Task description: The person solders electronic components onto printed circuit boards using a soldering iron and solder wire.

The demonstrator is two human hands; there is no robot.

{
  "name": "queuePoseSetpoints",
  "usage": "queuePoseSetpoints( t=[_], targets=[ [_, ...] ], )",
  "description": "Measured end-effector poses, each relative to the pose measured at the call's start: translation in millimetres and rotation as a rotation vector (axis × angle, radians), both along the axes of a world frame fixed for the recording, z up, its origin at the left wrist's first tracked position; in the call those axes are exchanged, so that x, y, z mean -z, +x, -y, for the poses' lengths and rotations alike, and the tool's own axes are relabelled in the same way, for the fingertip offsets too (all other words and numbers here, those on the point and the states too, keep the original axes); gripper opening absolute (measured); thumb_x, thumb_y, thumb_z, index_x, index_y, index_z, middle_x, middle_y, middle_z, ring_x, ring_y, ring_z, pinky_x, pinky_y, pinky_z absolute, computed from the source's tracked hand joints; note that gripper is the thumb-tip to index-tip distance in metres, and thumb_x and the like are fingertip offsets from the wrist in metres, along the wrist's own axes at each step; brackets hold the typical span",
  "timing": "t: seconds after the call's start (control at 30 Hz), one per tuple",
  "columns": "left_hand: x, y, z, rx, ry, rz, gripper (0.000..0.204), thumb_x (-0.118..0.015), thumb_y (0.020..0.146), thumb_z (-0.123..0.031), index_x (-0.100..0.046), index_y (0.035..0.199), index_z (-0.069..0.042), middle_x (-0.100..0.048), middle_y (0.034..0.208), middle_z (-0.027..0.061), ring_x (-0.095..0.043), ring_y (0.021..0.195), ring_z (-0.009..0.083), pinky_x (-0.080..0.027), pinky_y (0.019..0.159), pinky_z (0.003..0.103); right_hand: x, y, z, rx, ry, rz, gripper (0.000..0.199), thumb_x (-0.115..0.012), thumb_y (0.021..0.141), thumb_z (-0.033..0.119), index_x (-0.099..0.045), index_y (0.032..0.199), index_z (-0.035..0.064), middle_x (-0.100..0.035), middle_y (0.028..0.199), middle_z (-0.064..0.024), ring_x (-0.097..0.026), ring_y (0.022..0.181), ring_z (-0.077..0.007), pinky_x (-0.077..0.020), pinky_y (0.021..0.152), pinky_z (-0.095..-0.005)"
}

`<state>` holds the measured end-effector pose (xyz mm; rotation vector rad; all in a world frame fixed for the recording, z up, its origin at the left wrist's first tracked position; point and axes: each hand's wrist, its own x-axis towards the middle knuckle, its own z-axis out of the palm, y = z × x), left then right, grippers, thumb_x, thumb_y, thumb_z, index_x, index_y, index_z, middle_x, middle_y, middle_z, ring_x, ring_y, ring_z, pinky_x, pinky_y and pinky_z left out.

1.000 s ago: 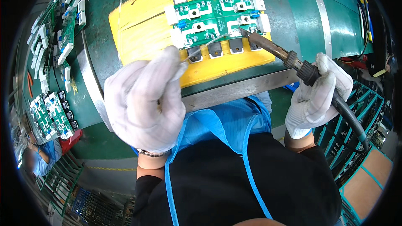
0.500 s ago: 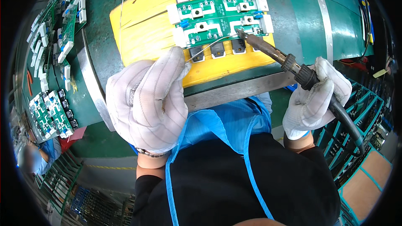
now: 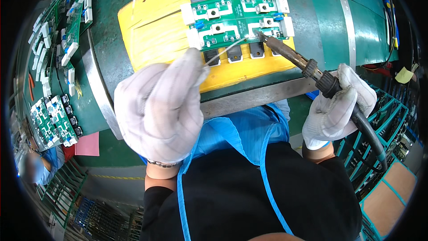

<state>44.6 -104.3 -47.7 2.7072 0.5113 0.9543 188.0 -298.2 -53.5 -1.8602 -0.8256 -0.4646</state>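
One circuit board (image 3: pixel 236 20) beyond fingers (image 3: pixel 196 64)

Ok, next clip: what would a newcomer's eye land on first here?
Probably the green circuit board lying on a bright yellow pad at top centre. The gloved right hand holds a soldering iron with its tip on the board's lower edge, while the gloved left hand feeds a thin solder wire toward the same spot.
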Motion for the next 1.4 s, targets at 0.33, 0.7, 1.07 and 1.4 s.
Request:
queuePoseSetpoints(
  t=[0.33,0.7,1.07,1.4],
  targets=[
    [-1,-1,0,-0.038,-0.041,-0.015,0.041,-0.078,0.069,-0.003,-0.073,0.108,-0.018,-0.067,0.092,-0.0045,-0.062,0.087,0.0165,-0.049,0.077,0.031,-3,-2,0,-0.045,0.029,-0.115,0.022,-0.06,0.088,0.016,-0.064,0.095,-0.0039,-0.066,0.098,-0.0169,-0.064,0.085,-0.0203,-0.0522,0.079,-0.0299],
    [5,2,-3,0.057,-0.017,-0.005,0.043,-0.079,0.066,-0.002,-0.074,0.105,-0.017,-0.067,0.09,-0.0023,-0.064,0.08,0.0176,-0.049,0.069,0.031,9,-2,2,-0.027,0.046,-0.08,0.022,-0.063,0.087,0.016,-0.065,0.097,-0.0043,-0.066,0.099,-0.0164,-0.065,0.089,-0.0217,-0.0515,0.081,-0.0304],
    [-9,-1,2,-0.117,-0.108,0.079,0.034,-0.074,0.071,0.004,-0.074,0.102,-0.01,-0.066,0.092,0.0048,-0.063,0.09,0.0213,-0.052,0.078,0.03,0,5,7,-0.075,-0.02,-0.076,0.032,-0.046,0.101,0.028,-0.054,0.1,-0.0031,-0.059,0.099,-0.0169,-0.061,0.083,-0.0194,-0.0528,0.074,-0.0293],
    [1,-1,-6,-0.085,-0.092,0.048,0.034,-0.077,0.068,-0.002,-0.077,0.099,-0.015,-0.066,0.091,-0.0002,-0.062,0.087,0.0189,-0.05,0.079,0.031,-1,1,-9,-0.084,0.052,-0.084,0.03,-0.065,0.085,0.023,-0.068,0.09,-0.0066,-0.07,0.088,-0.0179,-0.067,0.073,-0.0203,-0.0529,0.07,-0.0286]
  ],
)
